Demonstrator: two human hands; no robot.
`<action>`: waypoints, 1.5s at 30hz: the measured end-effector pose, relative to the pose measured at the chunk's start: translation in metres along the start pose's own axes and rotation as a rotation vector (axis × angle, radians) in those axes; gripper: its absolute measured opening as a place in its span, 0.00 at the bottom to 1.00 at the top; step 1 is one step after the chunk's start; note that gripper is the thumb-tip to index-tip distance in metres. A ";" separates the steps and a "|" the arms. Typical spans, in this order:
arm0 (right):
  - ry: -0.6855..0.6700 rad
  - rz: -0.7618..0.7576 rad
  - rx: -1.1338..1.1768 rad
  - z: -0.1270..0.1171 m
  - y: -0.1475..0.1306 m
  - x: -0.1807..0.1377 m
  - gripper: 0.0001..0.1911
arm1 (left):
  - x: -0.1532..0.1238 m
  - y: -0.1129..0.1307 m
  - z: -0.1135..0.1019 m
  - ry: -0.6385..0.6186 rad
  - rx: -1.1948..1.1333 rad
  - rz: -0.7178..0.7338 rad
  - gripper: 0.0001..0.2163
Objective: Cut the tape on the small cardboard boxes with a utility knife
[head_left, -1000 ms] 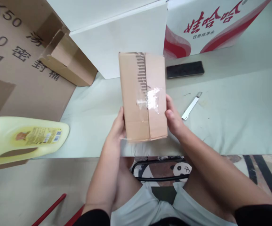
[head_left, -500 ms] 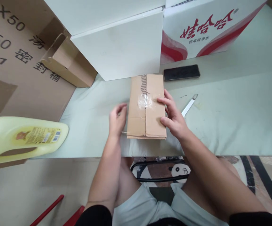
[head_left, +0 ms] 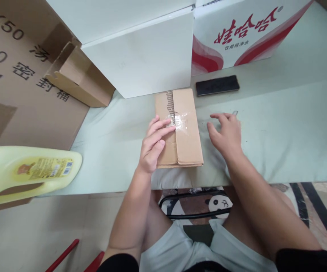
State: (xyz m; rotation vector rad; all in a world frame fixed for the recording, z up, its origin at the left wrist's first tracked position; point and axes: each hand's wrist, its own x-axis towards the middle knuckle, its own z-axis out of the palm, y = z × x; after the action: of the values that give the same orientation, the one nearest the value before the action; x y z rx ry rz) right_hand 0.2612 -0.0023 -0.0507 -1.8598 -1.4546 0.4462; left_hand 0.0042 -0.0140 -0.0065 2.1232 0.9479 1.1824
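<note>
A small brown cardboard box [head_left: 188,145] lies on the cloth-covered table, its top flaps meeting at a middle seam with a patch of clear tape [head_left: 182,122] across it. My left hand [head_left: 153,145] rests on the box's left flap, fingers stretched out toward the seam and the tape. To the right of the box, my right hand [head_left: 227,134] hovers with thumb and fingers apart, holding nothing that I can see. It covers most of a utility knife [head_left: 235,112]; only the blade end shows past the fingers.
A black phone [head_left: 217,85] lies behind the box. White cartons [head_left: 143,56] and a red-and-white carton [head_left: 237,41] stand at the back. On the left are a large brown carton [head_left: 33,109], a smaller open one [head_left: 84,75] and a yellow bottle [head_left: 75,160].
My right hand has let go of the box and moved right, over the knife. My left hand has come from beside the box onto its left flap.
</note>
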 end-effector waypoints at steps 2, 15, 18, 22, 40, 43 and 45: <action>-0.035 0.089 -0.202 -0.001 0.007 0.002 0.24 | 0.000 0.005 0.000 -0.020 0.070 -0.019 0.20; -0.255 -0.247 -0.255 -0.009 0.019 -0.001 0.21 | -0.001 0.020 0.011 0.007 0.140 -0.045 0.19; -0.296 -0.316 -0.224 -0.009 0.014 -0.008 0.20 | -0.001 0.020 0.010 0.004 0.143 -0.056 0.20; -0.269 -0.143 -0.361 -0.013 0.008 -0.010 0.25 | -0.001 0.020 0.011 0.018 0.106 -0.037 0.18; -0.194 0.153 0.626 -0.026 -0.005 -0.012 0.25 | -0.001 0.020 0.014 0.012 0.159 -0.044 0.20; -0.191 0.091 0.822 -0.039 -0.012 -0.003 0.21 | 0.000 0.021 0.016 0.019 0.170 -0.041 0.20; -0.160 -0.020 0.878 -0.052 -0.028 0.002 0.18 | 0.000 0.022 0.018 0.028 0.175 -0.034 0.19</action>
State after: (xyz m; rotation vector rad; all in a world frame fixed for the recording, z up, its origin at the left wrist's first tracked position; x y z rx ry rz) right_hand 0.2767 -0.0148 0.0047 -1.1147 -1.0956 1.0432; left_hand 0.0271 -0.0300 0.0007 2.2207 1.1322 1.1519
